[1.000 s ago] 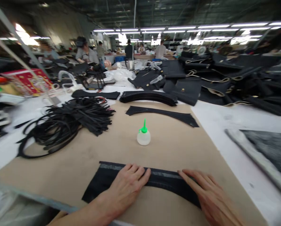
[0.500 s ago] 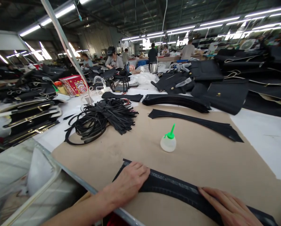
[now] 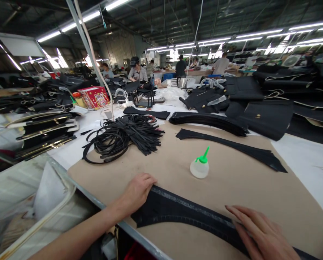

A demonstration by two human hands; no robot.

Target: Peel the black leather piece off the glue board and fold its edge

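A curved black leather-like panel [image 3: 183, 208] lies along the near side of the brown sheet, with a speckled greyish band along its upper edge. My left hand [image 3: 138, 191] is closed at the panel's upper left corner, fingers bent and together on the edge. Across the panel's right part rests my right hand [image 3: 263, 231], fingers stretched out and thumb lower down; it covers some of the panel. Beyond the panel stands a small translucent bottle [image 3: 199, 169] with a green nozzle. Another curved black panel [image 3: 229, 146] lies behind the bottle.
A stack of curved black panels [image 3: 207, 121] lies farther back, beside a bundle of black straps [image 3: 126, 135]. Black bag pieces [image 3: 267, 115] pile up at the right. A white-lined bin [image 3: 53, 213] adjoins the table's metal edge [image 3: 96, 202]. Several people work in the background.
My left hand has shifted left to the panel's end corner, uncovering its left part. My right hand's fingers have lifted and spread slightly. The view has turned a little left.
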